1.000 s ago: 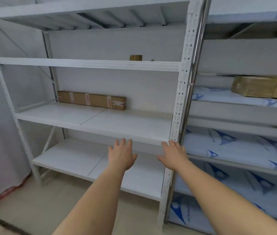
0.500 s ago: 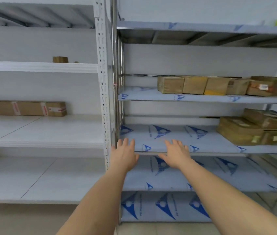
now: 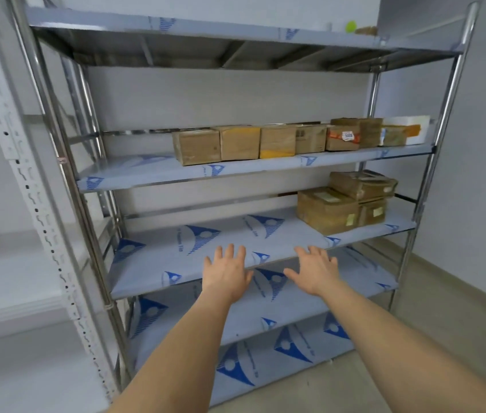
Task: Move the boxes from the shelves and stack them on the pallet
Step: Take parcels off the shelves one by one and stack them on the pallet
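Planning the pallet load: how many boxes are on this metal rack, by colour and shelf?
Upper-row brown boxes: 7
Lower-shelf brown boxes: 3
White box: 1
Total: 11 (the boxes at the upper row's right end overlap, so that count is approximate)

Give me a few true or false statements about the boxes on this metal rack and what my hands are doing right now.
1. Both hands are empty. True: the left hand and right hand are open, holding nothing.
2. A row of boxes sits on the upper shelf. True.
3. The stacked boxes sit at the left end of their shelf. False: they sit at the right end.
4. The bottom shelf holds boxes. False: none show there.
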